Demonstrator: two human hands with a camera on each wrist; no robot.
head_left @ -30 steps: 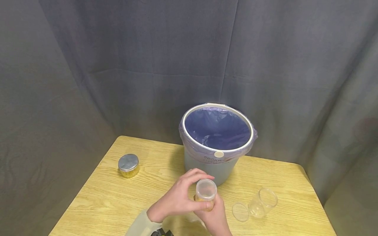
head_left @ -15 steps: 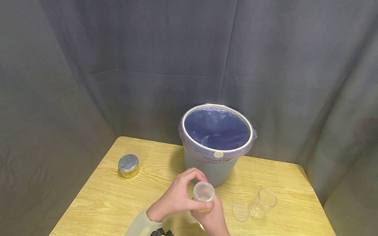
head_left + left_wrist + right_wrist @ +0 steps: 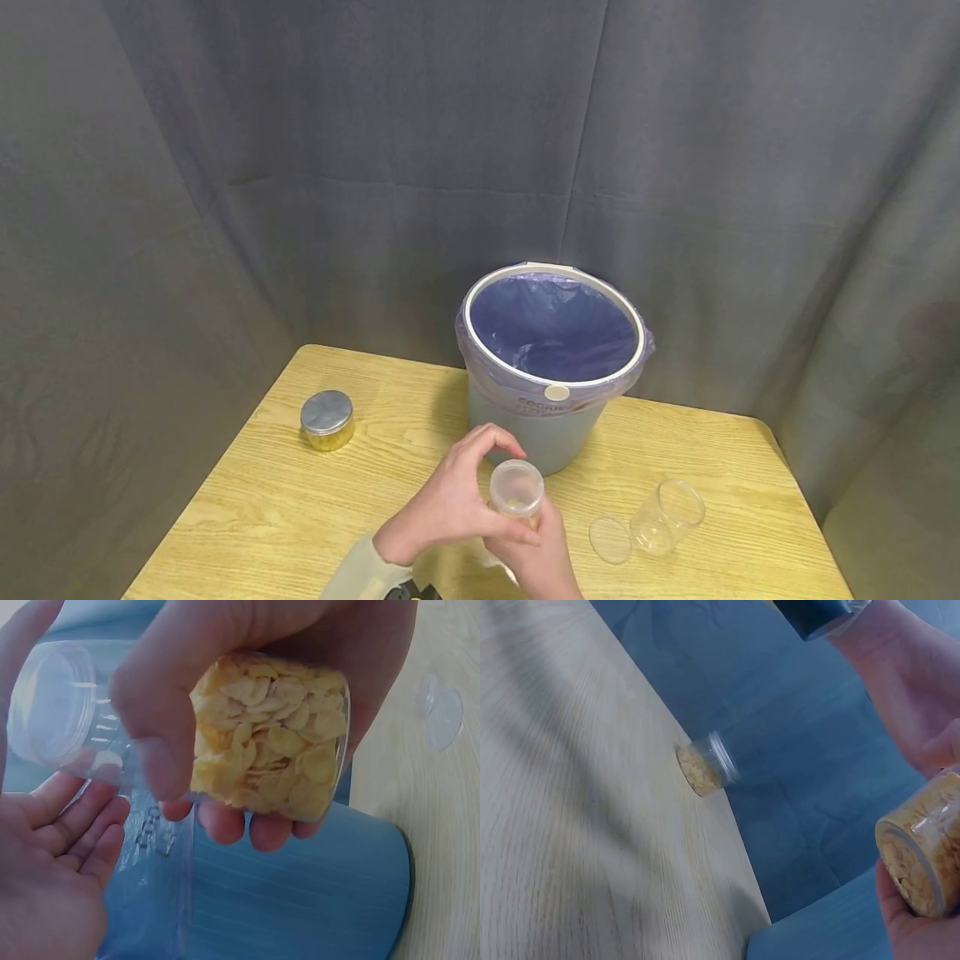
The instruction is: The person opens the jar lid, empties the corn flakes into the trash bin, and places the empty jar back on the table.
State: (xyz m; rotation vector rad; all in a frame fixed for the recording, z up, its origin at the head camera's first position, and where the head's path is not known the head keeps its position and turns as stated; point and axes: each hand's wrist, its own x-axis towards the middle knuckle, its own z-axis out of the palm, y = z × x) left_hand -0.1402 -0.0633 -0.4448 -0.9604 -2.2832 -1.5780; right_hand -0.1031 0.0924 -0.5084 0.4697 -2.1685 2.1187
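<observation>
A clear jar [image 3: 517,487] packed with yellow cereal flakes [image 3: 270,735] is held between both hands in front of the bin. My right hand [image 3: 542,557] grips its body; in the left wrist view, the right thumb and fingers wrap round it. At the jar's translucent top, my left hand [image 3: 453,504] curves round, thumb on the near side and a fingertip at the far rim. In the left wrist view, the left fingers [image 3: 82,832] lie loosely bent by the top end. How firmly they press is hard to tell.
A grey bin [image 3: 525,433] with a purple liner stands behind the hands. To the left sits a silver-lidded jar [image 3: 327,422] of flakes. At right stand a clear jar [image 3: 666,521] and a clear disc-shaped lid [image 3: 611,539]. Something clear is partly hidden below the hands.
Both hands and the jar have shifted slightly left. The left fingertips, spread past the jar's far side before, have drawn back to its far rim.
</observation>
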